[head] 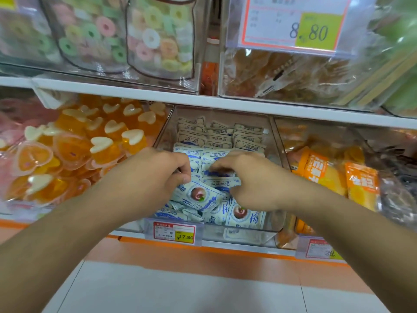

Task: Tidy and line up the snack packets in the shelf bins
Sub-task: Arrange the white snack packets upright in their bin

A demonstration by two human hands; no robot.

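Both hands reaching into clear plastic bin [274, 141]: left hand [155, 175], right hand [250, 179] each pinching white-blue plum snack packets [203, 195], grip narrow.

Bright, even shop light with soft shadows. Glare streaks the clear bins [316, 71] at twelve o'clock. Edges bow outward and blur, most at nine and three o'clock.

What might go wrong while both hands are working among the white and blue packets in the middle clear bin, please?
1. The loose white and blue snack packets lie piled at the low front wall of the clear plastic bin; some could slide out.
2. The left hand and right hand, both curled among them, could knock the neat upright rows behind.
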